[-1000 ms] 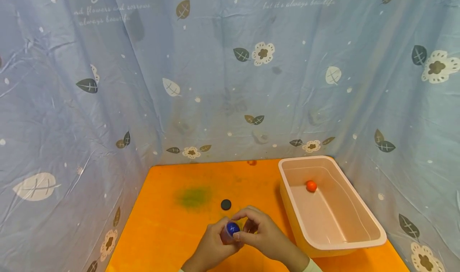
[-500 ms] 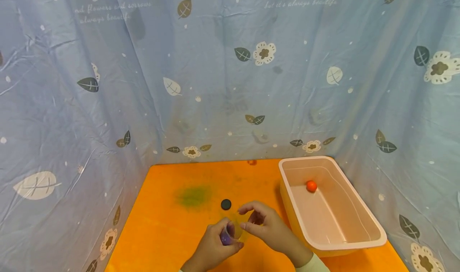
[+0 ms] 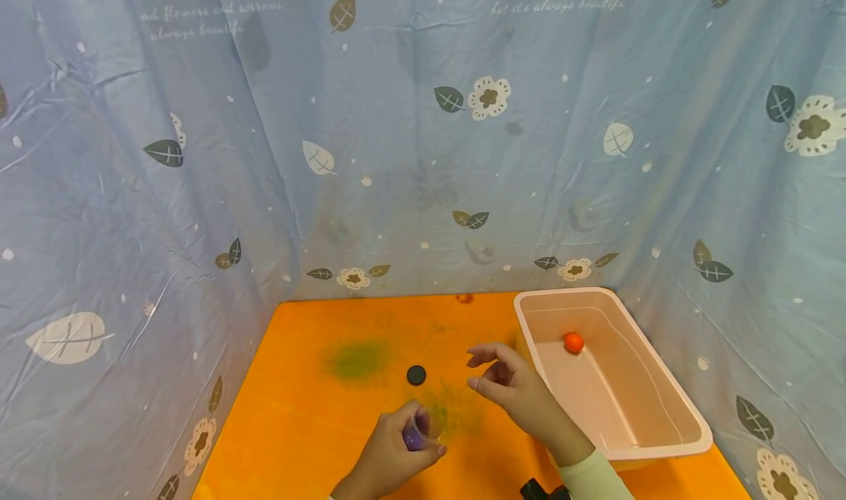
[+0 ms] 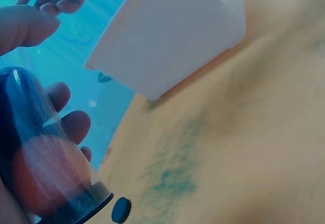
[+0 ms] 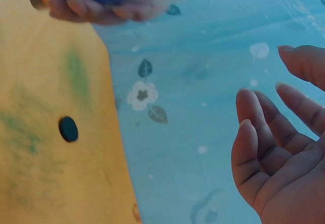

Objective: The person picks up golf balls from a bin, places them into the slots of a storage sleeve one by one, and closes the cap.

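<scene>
Left hand [image 3: 390, 448] clamped round clear tube [image 4: 51, 125], orange ball [image 4: 43, 170] inside, tube's dark end facing away from right hand. Black disc [image 3: 416, 375] on table [image 3: 297, 412]. Right hand [image 3: 515, 390] apart, holding nothing, between tube and bin [image 3: 537, 360].

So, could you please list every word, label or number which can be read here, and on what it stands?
"u will find flowers and sorrows / but it's always beautifu": upper right of blue curtain, head view.
"nd flowers and sorrows / always beautifu": upper left of blue curtain.
Large script above that: cut off, unreadable.
Blue curtain's writing, right wrist view: too blurred.
Clear container: no readable text.
</scene>
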`<state>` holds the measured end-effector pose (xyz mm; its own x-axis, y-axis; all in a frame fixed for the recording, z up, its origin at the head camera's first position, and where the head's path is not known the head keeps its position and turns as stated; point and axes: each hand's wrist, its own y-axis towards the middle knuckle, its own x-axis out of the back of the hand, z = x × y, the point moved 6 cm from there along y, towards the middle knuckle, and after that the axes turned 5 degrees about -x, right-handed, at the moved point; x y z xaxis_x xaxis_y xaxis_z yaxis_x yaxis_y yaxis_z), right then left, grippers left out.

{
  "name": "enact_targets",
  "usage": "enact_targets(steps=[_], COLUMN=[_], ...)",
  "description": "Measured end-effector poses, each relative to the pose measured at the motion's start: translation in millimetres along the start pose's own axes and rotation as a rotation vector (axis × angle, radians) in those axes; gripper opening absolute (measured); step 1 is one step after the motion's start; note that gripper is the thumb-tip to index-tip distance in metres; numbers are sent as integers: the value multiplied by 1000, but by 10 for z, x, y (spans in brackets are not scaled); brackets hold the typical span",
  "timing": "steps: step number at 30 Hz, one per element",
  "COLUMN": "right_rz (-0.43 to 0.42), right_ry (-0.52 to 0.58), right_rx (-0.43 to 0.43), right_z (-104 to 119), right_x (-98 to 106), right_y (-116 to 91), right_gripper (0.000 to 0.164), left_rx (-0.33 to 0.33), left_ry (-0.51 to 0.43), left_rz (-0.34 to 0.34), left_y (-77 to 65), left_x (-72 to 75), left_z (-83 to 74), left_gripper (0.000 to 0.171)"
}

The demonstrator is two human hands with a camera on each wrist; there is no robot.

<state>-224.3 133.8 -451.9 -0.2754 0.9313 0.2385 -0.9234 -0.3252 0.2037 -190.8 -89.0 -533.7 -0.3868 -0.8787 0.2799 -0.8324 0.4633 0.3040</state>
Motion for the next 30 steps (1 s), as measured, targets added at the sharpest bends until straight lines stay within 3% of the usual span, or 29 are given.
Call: enact_targets(steps=[11,18,30], right_rz=[-130,-235,-313], right_ry=[36,-46,-93], right_rx=[-110,-172,-245], right_z=[-166,-283,-505], right_x=[499,882,1358], right_y=[74,106,203], right_gripper=[46,52,70], left_rx=[36,35,56], left_ry=[-23,-18,-18], left_rz=[4,-1,-19], left_y=[-5,-20,-17], left_x=[2,15,38], left_z=[40,74,64], left_gripper=[29,25,25])
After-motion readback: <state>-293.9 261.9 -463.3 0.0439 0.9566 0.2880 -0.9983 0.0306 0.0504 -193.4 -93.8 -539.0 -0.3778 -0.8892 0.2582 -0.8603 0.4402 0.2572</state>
